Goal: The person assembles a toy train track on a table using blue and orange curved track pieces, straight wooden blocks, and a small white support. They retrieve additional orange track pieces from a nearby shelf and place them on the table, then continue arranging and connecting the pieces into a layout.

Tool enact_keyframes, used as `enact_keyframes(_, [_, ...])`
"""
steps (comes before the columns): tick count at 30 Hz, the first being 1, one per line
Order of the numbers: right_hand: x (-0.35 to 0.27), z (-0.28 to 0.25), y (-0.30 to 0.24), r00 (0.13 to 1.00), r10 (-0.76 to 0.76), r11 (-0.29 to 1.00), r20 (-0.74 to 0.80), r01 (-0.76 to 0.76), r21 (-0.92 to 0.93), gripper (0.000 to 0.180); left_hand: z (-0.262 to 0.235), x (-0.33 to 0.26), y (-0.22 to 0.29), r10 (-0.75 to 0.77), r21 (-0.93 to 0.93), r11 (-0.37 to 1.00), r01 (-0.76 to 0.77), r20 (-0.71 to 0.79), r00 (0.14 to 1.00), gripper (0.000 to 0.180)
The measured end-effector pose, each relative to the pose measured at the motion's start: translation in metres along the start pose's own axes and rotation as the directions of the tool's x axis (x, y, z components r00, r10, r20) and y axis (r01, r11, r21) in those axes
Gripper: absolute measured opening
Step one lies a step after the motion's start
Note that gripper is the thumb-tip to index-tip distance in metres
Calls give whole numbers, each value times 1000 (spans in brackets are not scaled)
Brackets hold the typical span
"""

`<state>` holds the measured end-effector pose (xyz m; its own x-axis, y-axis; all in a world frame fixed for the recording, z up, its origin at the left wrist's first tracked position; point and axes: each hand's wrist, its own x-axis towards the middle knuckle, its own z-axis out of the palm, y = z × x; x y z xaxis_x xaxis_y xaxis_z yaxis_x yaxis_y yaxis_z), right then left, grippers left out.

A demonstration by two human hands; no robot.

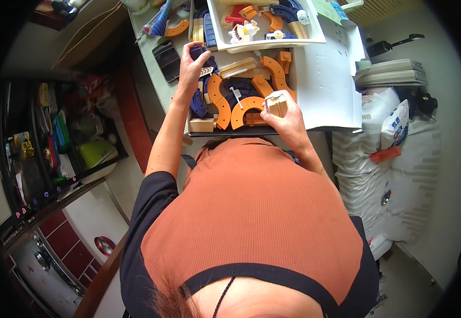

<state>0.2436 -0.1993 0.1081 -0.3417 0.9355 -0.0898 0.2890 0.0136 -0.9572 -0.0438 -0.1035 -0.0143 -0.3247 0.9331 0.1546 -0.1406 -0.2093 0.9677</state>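
Observation:
On the tabletop (156,74) lie several curved orange track pieces (244,108) and dark blue track pieces (197,103), mixed with pale wooden blocks (201,125). My left hand (190,63) reaches to the far left of the pile, its fingers closed on a dark blue piece (197,51). My right hand (283,114) is at the near right of the pile and grips a pale wooden block (276,103) beside an orange curve.
A white tray (273,40) holding more orange, blue and red pieces stands at the far side. A white sheet of paper (328,79) lies to the right, a black flat object (167,59) to the left. White sacks (379,153) are stacked at right.

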Motion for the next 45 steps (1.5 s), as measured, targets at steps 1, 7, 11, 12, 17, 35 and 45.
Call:
enact_keyframes(1, [-2, 1, 3, 1000, 28, 1000, -8, -28, 6, 31, -1, -2, -2, -20, -33, 999, 19, -13, 1000, 41])
enact_keyframes(7, [-16, 8, 26, 990, 138, 990, 1, -137, 42, 34, -23, -20, 7, 142, 705, 689, -168, 96, 985, 32])
enact_keyframes(11, [-15, 7, 26, 992, 124, 992, 15, -123, -41, 34, -43, -30, 37, 179, 806, 434, -403, 362, 915, 36])
enact_keyframes(12, [-14, 8, 24, 991, 130, 991, 23, -129, -35, 35, -46, -31, 43, 189, 772, 475, -422, 379, 906, 39])
enact_keyframes(17, [-9, 9, 15, 989, 141, 990, 30, -141, -11, 36, -50, -38, 49, 101, 758, 422, -497, 506, 857, 33])
enact_keyframes(35, [14, 2, 27, 992, 99, 978, -77, -111, -177, 40, 14, -54, 75, 272, 743, 342, -575, 507, 818, 21])
enact_keyframes(45, [25, 13, 28, 989, 99, 979, -110, -117, -170, 49, 80, -117, 82, 148, 142, 964, -225, 418, 897, 21])
